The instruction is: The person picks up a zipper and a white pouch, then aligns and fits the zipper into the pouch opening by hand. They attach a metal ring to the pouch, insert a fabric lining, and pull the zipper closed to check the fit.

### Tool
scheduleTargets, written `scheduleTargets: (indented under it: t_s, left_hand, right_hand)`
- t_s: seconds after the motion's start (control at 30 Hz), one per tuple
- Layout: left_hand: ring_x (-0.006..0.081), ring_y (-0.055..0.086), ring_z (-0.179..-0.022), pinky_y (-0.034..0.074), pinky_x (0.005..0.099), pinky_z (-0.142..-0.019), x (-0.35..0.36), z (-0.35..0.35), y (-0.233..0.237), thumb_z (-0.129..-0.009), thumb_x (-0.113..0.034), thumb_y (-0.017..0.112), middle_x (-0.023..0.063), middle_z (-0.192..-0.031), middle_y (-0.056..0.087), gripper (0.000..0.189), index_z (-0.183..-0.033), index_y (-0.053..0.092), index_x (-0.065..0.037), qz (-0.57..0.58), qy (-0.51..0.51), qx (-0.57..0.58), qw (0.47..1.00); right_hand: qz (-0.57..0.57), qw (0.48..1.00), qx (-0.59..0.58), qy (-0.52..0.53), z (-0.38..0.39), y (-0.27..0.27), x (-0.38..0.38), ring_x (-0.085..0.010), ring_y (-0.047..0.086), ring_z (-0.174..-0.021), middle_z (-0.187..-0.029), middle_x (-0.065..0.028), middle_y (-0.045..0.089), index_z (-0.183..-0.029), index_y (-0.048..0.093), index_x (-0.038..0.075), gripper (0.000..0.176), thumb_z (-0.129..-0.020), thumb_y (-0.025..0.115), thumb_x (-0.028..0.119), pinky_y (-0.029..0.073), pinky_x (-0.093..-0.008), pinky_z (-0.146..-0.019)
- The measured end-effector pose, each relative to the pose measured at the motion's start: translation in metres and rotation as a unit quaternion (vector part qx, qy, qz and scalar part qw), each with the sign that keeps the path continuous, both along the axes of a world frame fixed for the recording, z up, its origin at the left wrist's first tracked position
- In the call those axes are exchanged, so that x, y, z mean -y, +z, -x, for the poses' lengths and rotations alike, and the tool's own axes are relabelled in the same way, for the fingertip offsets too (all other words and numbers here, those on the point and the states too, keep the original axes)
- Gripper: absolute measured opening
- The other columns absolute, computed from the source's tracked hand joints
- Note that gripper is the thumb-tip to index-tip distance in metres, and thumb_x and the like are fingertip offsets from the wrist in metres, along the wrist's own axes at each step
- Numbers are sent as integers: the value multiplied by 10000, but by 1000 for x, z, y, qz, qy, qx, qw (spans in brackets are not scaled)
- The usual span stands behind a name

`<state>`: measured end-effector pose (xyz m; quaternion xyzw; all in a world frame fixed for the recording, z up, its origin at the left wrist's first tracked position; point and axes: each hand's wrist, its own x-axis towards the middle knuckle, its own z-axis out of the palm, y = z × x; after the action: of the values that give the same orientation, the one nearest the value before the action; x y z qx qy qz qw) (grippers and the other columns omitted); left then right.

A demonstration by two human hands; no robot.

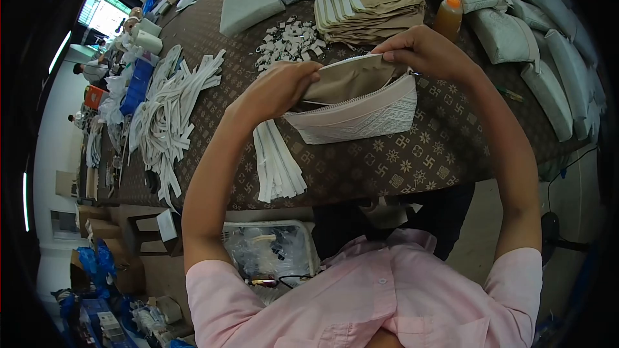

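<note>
A pale zippered pouch (361,119) with a woven pattern is held above the table's front part, its mouth spread and a tan lining (351,82) showing inside. My left hand (277,89) pinches the rim at the left end. At the far right rim, my right hand (422,53) grips the edge between thumb and fingers. Beneath the pouch's left end lies a bundle of white strips (277,167). Behind it are a heap of small pale tabs (290,40) and a stack of tan lining pieces (371,3).
An orange-tipped glue bottle (449,16) stands behind my right hand. Several finished pouches (509,35) are piled at the right. Long white strips (171,113) lie tangled on the left of the patterned table (412,167). A plastic bin (271,248) sits below the edge.
</note>
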<state>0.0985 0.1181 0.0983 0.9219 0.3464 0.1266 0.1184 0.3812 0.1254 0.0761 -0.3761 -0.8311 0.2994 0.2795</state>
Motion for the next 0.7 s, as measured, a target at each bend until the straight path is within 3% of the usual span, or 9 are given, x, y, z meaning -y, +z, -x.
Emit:
scheduleTargets:
  t_s: [0.2, 0.27, 0.3, 0.37, 0.4, 0.5, 0.7]
  left_hand:
    - [389, 562, -691, 433, 405, -627, 1, -20, 13, -907, -166, 502, 213, -721, 574, 199, -950, 594, 6, 34, 42, -63, 997]
    - [405, 563, -762, 423, 450, -663, 6, -31, 1, -896, -147, 503, 253, -763, 576, 189, -924, 608, 7, 27, 80, 61, 995]
    - [378, 577, -724, 437, 416, -652, 8, -32, 3, -889, -153, 519, 234, -765, 593, 194, -946, 615, 6, 53, 75, 88, 992]
    - [354, 578, -696, 441, 395, -649, 6, -27, 8, -887, -160, 529, 221, -759, 600, 200, -953, 621, 5, 105, 76, 81, 988]
    - [329, 579, -667, 446, 374, -646, 6, -24, 9, -885, -167, 539, 208, -753, 606, 207, -961, 627, 4, 156, 84, 78, 981]
    - [288, 569, -633, 449, 346, -646, 4, -23, 12, -880, -177, 553, 196, -738, 607, 217, -961, 635, 6, 129, 78, 44, 988]
    - [324, 584, -653, 449, 368, -643, -2, -26, 8, -880, -187, 553, 202, -757, 613, 219, -960, 640, -3, 104, 69, 34, 992]
  right_hand:
    - [-26, 999, 28, -25, 0, 4, 5, -235, 632, -812, -877, -115, 660, -1016, 662, 43, 201, -861, 584, 145, 481, -345, -730]
    - [-39, 999, 19, -9, 0, 1, 3, -224, 634, -800, -861, -111, 663, -1020, 662, 50, 201, -861, 583, 144, 483, -337, -721]
    - [-40, 999, 19, -12, -1, 2, 2, -224, 634, -800, -861, -111, 663, -1020, 662, 50, 201, -861, 583, 144, 483, -337, -721]
    - [-41, 999, 6, 2, -3, 1, 3, -70, 576, -678, -783, -51, 678, -1059, 655, 39, 213, -864, 585, 90, 475, -254, -649]
    - [-38, 999, 5, 0, -5, 1, 3, -70, 576, -678, -783, -51, 678, -1059, 655, 39, 213, -864, 585, 90, 475, -254, -649]
    - [-8, 1000, 2, 12, -2, 3, -1, -71, 579, -680, -777, -52, 676, -1062, 653, 40, 216, -865, 586, 98, 476, -255, -651]
    - [-43, 999, -4, 18, -5, 3, 2, -81, 589, -678, -769, -55, 674, -1066, 656, 52, 219, -866, 587, 110, 475, -261, -645]
